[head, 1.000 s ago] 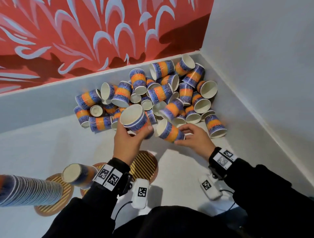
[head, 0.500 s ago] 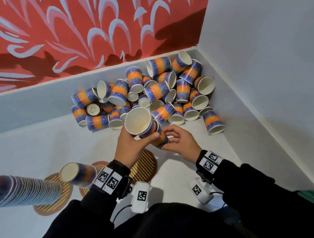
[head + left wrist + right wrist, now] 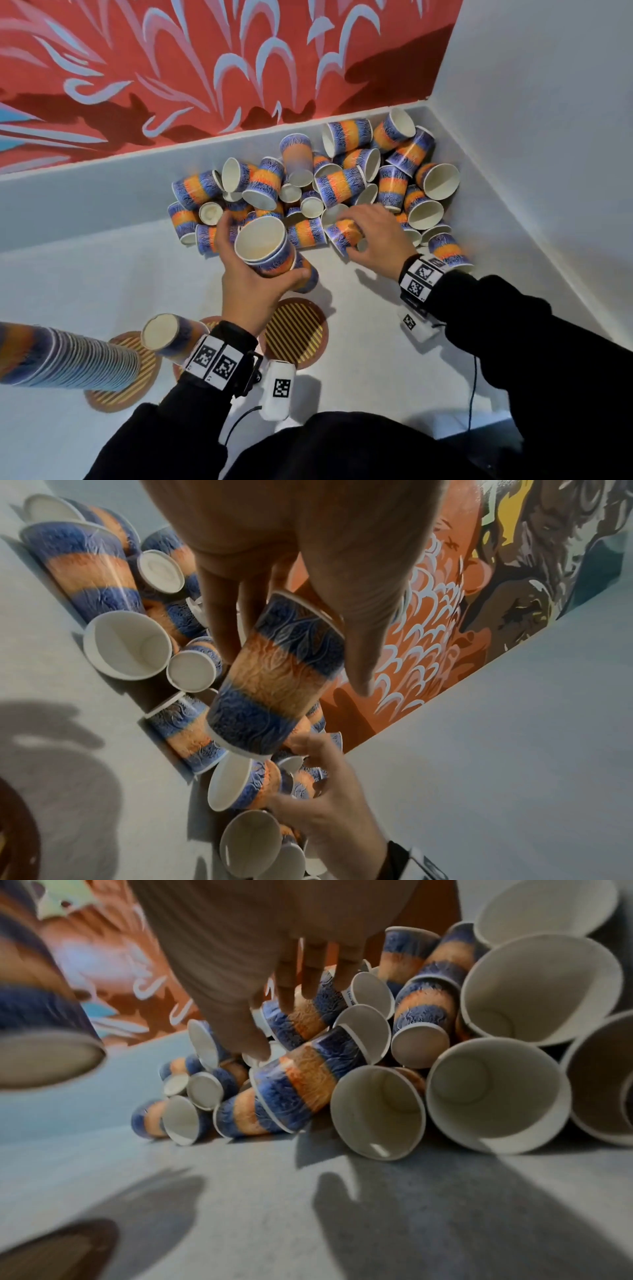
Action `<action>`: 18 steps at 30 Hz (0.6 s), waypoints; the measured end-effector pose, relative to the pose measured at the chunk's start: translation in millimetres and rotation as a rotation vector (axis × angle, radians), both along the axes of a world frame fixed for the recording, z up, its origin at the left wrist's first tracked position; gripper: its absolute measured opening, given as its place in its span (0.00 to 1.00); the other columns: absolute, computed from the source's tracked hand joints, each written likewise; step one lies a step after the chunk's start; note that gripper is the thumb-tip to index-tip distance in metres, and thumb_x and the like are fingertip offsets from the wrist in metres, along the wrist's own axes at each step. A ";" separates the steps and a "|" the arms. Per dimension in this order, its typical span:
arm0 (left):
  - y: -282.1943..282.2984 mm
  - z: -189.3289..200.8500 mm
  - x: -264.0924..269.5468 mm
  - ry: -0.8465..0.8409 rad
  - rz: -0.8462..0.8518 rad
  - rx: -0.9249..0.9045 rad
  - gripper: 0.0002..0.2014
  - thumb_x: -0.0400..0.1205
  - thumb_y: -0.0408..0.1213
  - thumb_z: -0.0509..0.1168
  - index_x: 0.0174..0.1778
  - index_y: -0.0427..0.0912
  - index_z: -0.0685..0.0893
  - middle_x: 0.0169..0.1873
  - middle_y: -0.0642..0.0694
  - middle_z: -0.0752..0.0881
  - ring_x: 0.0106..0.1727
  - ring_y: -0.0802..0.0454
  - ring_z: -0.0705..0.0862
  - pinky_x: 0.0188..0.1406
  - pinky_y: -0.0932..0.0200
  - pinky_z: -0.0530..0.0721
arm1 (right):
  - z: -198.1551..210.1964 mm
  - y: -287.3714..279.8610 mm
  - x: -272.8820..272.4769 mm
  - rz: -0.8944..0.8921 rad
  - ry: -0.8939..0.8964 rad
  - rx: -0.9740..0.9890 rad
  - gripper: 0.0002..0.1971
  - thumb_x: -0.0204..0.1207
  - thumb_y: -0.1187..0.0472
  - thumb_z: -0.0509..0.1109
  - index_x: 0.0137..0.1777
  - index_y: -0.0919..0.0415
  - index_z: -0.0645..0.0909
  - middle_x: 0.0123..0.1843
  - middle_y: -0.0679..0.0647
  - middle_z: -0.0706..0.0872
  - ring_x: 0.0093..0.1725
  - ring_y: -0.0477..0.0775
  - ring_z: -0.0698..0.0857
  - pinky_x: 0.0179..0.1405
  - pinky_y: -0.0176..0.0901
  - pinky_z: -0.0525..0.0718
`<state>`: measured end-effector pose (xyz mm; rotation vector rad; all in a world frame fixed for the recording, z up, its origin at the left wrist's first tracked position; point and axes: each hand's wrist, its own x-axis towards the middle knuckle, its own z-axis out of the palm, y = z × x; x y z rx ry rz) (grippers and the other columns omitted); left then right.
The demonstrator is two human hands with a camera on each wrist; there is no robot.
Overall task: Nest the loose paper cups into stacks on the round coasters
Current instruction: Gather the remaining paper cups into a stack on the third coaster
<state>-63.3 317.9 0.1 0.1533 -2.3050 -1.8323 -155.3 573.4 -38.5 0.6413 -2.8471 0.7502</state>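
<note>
Now the left hand (image 3: 253,291) grasps the nested cups (image 3: 270,250), while the right hand (image 3: 373,240) closes its fingers around one loose cup (image 3: 344,233) in the pile (image 3: 346,178).

Both arms wear black long sleeves (image 3: 513,342). Each wrist carries a black band with white square-code tags (image 3: 214,361), and a small white camera pod (image 3: 279,390) with its own code tag trails a thin black cable (image 3: 474,394).

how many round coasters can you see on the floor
3. One coaster lies bare, just right of the left hand's wrist. A second is mostly hidden under that wrist and a short cup stack. A third at the far left carries the tall stack. More may be out of view.
</note>
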 end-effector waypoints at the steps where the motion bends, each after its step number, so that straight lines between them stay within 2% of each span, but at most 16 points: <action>1: -0.9 2.2 0.1 0.011 0.020 0.004 0.67 0.62 0.37 0.92 0.86 0.72 0.53 0.73 0.76 0.73 0.75 0.67 0.79 0.77 0.51 0.81 | 0.2 -1.8 -8.4 -0.010 0.039 0.151 0.35 0.67 0.58 0.85 0.75 0.51 0.79 0.72 0.51 0.84 0.70 0.60 0.79 0.68 0.60 0.80; 3: -1.9 5.9 0.2 0.051 0.048 -0.008 0.67 0.61 0.38 0.92 0.87 0.68 0.54 0.78 0.64 0.75 0.77 0.62 0.79 0.79 0.43 0.81 | -2.4 -8.2 -18.6 -0.028 0.027 0.394 0.39 0.65 0.60 0.86 0.78 0.51 0.77 0.75 0.53 0.82 0.74 0.63 0.78 0.69 0.62 0.76; 5: -1.7 11.3 1.1 0.082 0.060 -0.020 0.65 0.62 0.38 0.92 0.87 0.65 0.56 0.80 0.57 0.75 0.76 0.61 0.81 0.78 0.40 0.83 | -11.1 -13.1 -22.4 -0.068 0.039 0.508 0.39 0.64 0.64 0.85 0.77 0.52 0.77 0.75 0.56 0.81 0.74 0.65 0.78 0.68 0.63 0.74; 7: -3.3 16.4 2.7 0.097 0.057 -0.052 0.64 0.62 0.38 0.92 0.87 0.64 0.58 0.76 0.55 0.80 0.73 0.59 0.84 0.74 0.40 0.85 | -17.4 -14.8 -22.9 -0.106 0.090 0.538 0.37 0.62 0.66 0.85 0.73 0.52 0.80 0.71 0.57 0.83 0.71 0.67 0.79 0.67 0.63 0.74; 9: -6.8 20.0 5.1 0.112 0.047 -0.092 0.62 0.62 0.39 0.92 0.86 0.63 0.59 0.73 0.52 0.83 0.72 0.57 0.85 0.73 0.40 0.85 | -17.2 -12.8 -22.7 -0.128 0.138 0.512 0.34 0.63 0.62 0.84 0.71 0.50 0.81 0.67 0.55 0.84 0.68 0.65 0.80 0.66 0.62 0.72; 11: -11.6 24.9 7.1 0.125 0.038 -0.112 0.60 0.62 0.39 0.92 0.84 0.62 0.61 0.73 0.55 0.82 0.73 0.57 0.83 0.74 0.41 0.85 | -12.4 -8.9 -19.6 -0.133 0.133 0.433 0.30 0.70 0.54 0.81 0.73 0.47 0.79 0.67 0.52 0.84 0.70 0.63 0.79 0.70 0.64 0.69; 14: -19.2 35.0 9.4 0.167 0.019 -0.127 0.57 0.62 0.37 0.91 0.83 0.56 0.65 0.72 0.65 0.79 0.74 0.59 0.81 0.75 0.49 0.83 | -1.9 -11.7 0.1 -0.133 0.016 0.143 0.31 0.68 0.43 0.78 0.73 0.44 0.78 0.64 0.49 0.85 0.68 0.60 0.82 0.71 0.63 0.72; 16: -23.9 43.2 10.1 0.211 0.012 -0.111 0.56 0.61 0.36 0.92 0.82 0.54 0.67 0.70 0.68 0.78 0.74 0.60 0.80 0.74 0.55 0.82 | 3.9 -20.2 23.3 -0.110 -0.097 -0.120 0.31 0.66 0.43 0.79 0.71 0.44 0.79 0.62 0.46 0.86 0.64 0.55 0.83 0.68 0.60 0.76; 18: -27.8 51.9 11.0 0.272 0.001 -0.118 0.55 0.61 0.39 0.91 0.81 0.55 0.68 0.70 0.71 0.77 0.74 0.60 0.79 0.73 0.60 0.80 | 7.1 -30.4 48.2 -0.061 -0.206 -0.346 0.31 0.67 0.51 0.85 0.71 0.47 0.81 0.64 0.45 0.87 0.65 0.49 0.84 0.69 0.53 0.82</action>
